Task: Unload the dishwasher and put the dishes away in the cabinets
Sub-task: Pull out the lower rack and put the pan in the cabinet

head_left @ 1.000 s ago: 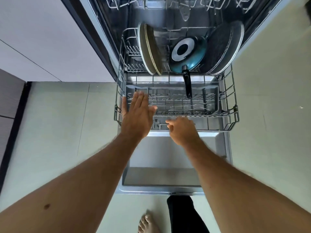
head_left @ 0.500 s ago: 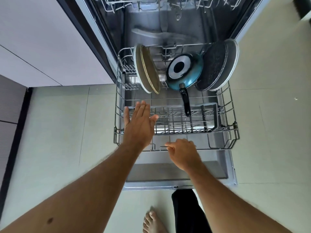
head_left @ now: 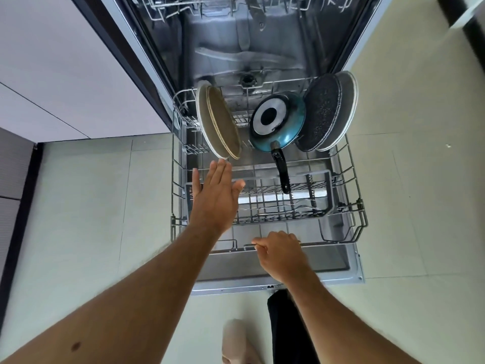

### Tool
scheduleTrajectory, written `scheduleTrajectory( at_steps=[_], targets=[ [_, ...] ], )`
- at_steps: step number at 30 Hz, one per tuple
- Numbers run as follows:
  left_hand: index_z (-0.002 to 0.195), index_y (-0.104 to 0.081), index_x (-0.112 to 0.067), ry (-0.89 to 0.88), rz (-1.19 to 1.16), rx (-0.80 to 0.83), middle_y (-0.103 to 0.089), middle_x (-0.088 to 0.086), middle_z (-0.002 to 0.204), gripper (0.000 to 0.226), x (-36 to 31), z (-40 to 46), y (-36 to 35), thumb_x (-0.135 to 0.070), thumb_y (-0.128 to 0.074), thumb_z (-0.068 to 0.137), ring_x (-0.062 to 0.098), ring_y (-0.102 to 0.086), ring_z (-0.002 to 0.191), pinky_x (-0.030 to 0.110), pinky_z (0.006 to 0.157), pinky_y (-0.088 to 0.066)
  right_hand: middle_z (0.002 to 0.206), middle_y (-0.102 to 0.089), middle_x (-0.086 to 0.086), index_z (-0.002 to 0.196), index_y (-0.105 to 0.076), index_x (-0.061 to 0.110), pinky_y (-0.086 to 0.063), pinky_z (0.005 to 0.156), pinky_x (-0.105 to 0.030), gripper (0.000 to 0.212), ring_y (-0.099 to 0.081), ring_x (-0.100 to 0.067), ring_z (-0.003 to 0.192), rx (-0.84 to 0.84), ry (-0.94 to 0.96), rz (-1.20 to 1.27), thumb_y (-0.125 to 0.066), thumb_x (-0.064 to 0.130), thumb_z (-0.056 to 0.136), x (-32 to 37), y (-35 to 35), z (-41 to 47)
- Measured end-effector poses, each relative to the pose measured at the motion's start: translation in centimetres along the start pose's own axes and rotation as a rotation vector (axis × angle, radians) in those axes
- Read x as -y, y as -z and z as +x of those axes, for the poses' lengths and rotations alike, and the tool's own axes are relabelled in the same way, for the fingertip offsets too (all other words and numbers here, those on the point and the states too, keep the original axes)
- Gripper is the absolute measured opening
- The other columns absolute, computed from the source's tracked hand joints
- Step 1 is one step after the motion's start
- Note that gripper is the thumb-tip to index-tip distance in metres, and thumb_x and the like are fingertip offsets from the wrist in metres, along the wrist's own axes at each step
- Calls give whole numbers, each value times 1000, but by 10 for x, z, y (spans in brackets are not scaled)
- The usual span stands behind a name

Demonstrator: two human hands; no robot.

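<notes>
The lower wire rack [head_left: 353, 179] is pulled out over the open dishwasher door [head_left: 338, 261]. Two beige plates [head_left: 217, 124] stand on edge at its back left. A teal frying pan [head_left: 278, 122] with a black handle leans in the middle, bottom facing me. Two dark speckled plates [head_left: 328, 111] stand at the back right. My left hand [head_left: 214, 198] hovers flat and open over the rack, fingertips just below the beige plates. My right hand [head_left: 280, 254] is closed on the rack's front rail.
White cabinet fronts [head_left: 65, 74] run along the left, with a dark panel at the far left. The upper rack [head_left: 236, 3] shows at the top inside the tub. Pale floor tiles lie on both sides, and my bare foot [head_left: 238, 340] stands below the door.
The lower rack has slid out toward me with my right hand on its front rail. My left hand has stayed open above the rack and now reaches close to the beige plates.
</notes>
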State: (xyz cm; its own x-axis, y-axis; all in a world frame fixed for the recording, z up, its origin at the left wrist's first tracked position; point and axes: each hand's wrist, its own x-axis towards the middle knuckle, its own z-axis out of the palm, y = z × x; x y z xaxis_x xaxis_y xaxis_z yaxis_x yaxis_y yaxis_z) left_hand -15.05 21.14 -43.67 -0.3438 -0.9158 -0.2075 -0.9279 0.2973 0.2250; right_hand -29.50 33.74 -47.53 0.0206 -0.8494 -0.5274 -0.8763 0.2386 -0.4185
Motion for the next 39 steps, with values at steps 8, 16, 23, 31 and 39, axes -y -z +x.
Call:
scheduleTrajectory(
  at_steps=[8,16,23,31,39],
  targets=[
    [156,-14,-15,-11,-8,31,-12,5,163,67,-8,-11,-6,-53,-5,100,17,1,151,49,119,14,112,-70,0,128,-65,34,-36,102,-39,34,-57,-21,108,-8,-7,33,-44,32,101,0,-4,3],
    [155,-16,-14,-23,-75,20,-13,6,163,72,-3,-19,-12,-56,-5,97,17,1,151,46,121,8,125,-68,4,124,-67,31,-34,108,-39,35,-59,-19,116,29,-32,61,-45,29,98,2,0,7],
    [154,-21,-14,-35,-235,36,-19,8,162,71,4,-15,-17,-57,-14,98,21,-4,151,35,120,-3,128,-66,0,127,-64,25,-43,103,-39,51,-61,-18,114,115,-56,156,-36,56,99,-1,9,16],
    [154,-22,-16,-17,-293,83,-19,8,162,72,-8,6,-10,-58,-15,97,20,-5,151,40,121,-13,114,-71,-6,123,-65,18,-50,94,-33,54,-66,-14,98,-15,-82,282,-37,58,99,-10,32,45],
    [153,-22,-13,-21,-313,95,-20,11,161,63,-18,48,-12,-50,-23,102,22,-7,151,39,121,-14,123,-63,-12,133,-56,16,-52,96,-45,59,-61,-27,113,-161,-143,235,-44,60,96,-27,76,99]
  ],
)
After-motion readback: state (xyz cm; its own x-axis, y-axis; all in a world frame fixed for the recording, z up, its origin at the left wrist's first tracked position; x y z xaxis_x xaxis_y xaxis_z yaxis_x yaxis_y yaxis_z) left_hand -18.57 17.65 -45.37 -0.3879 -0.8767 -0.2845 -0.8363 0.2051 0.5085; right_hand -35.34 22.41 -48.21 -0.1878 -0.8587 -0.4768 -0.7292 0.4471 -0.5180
